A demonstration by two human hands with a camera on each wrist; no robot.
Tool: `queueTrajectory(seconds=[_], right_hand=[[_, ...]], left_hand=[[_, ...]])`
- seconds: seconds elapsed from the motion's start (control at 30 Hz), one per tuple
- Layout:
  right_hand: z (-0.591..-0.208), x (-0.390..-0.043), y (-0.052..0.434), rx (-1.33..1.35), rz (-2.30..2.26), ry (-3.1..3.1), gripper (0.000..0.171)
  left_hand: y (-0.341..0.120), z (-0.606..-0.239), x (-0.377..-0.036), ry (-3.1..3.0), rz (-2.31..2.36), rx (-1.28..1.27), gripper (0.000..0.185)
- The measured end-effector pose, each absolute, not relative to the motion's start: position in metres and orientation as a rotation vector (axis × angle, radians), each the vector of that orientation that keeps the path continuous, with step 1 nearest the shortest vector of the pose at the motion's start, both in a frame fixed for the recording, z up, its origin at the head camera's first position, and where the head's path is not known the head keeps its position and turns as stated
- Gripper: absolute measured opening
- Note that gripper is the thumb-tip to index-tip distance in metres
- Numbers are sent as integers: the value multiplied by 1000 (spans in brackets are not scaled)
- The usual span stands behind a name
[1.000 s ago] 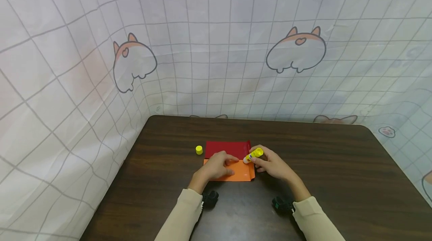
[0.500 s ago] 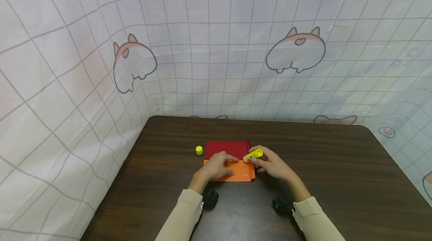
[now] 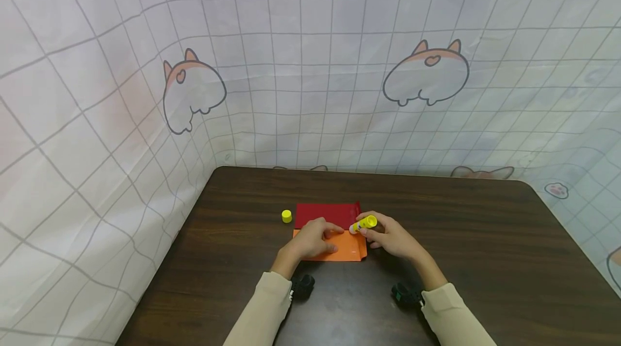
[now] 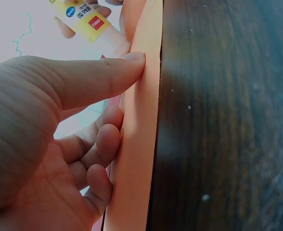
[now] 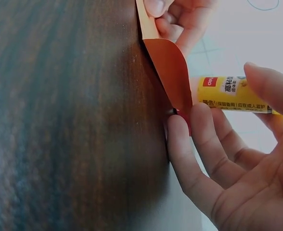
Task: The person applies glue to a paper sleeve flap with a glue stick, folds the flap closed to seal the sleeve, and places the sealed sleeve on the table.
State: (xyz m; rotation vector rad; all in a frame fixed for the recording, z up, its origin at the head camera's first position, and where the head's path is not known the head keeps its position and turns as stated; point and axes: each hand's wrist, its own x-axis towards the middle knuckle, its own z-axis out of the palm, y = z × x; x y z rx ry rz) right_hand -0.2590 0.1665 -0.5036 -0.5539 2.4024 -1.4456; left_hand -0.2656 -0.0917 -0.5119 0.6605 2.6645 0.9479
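An orange paper envelope (image 3: pixel 346 251) with a raised flap (image 5: pixel 166 67) on its right side lies on the table. My left hand (image 3: pixel 310 239) rests on it, thumb and fingertips touching the paper. In my right hand (image 3: pixel 392 236) a yellow glue stick (image 3: pixel 365 223) is gripped, uncapped and tilted. Its white tip meets the paper near the flap's upper end; in the left wrist view the glue stick (image 4: pixel 86 19) leans in from above. Right behind the orange envelope lies a red envelope (image 3: pixel 325 214), partly covered by the left hand.
A yellow cap (image 3: pixel 287 216) stands on the dark wooden table (image 3: pixel 233 260), left of the red envelope. Black wrist cameras sit under both wrists. A white gridded curtain (image 3: pixel 301 92) with cartoon animals hangs behind and beside the table.
The glue stick's rear end has dipped slightly in the right hand, while its tip stays at nearly the same spot. My left hand and the envelopes keep their places.
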Motion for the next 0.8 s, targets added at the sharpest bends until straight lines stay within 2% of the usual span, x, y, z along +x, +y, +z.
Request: queueTrajectory(seconds=[0.8], right_hand=[[-503, -259, 168, -582, -1434, 2386, 39]], left_hand=[[-91, -512, -265, 2673, 936, 675, 43]])
